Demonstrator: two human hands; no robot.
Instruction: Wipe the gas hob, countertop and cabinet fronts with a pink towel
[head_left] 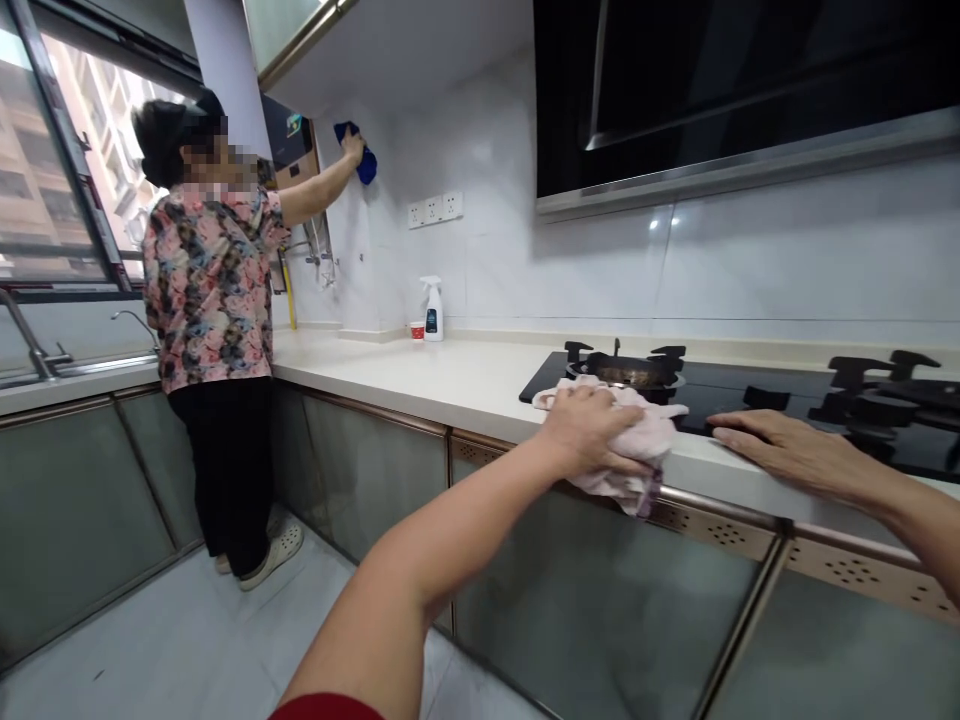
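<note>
My left hand (589,425) presses a pale pink cloth (641,435) against the front edge of the white countertop, its fingers curled over the bunched fabric. Part of the cloth hangs down over the cabinet front. Just behind it is the left burner (626,370) of a black gas hob (697,385). My right hand (795,450) lies flat at the hob's front edge, fingers stretched out, with nothing held. Some of its fingers are hidden from this angle.
A co-worker (210,290) in a flowered shirt wipes the far wall with a blue cloth (366,165). On the countertop (375,370) stand a white spray bottle (433,310) and a small red tub (417,330). A black range hood (750,90) overhangs the hob. A sink faucet (34,340) is at left.
</note>
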